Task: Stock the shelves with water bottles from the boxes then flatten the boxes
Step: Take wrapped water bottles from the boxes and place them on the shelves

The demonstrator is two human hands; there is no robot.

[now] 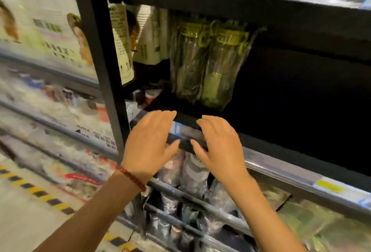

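Two bare forearms, no sleeves — a red beaded bracelet (133,177) round the left wrist; right wrist bare, no rings showing.

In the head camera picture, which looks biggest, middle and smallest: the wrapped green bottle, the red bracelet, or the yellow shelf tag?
1. Wrapped green bottle, biggest by far.
2. Red bracelet, though it sits nearer the camera.
3. Yellow shelf tag, smallest, but close to the bracelet.

One view only, worn on the head, looking forward and down, close up on a dark shelf (281,99); both hands sit at six o'clock, the floor (26,217) slips in at eight o'clock, the upper shelf edge runs across twelve o'clock
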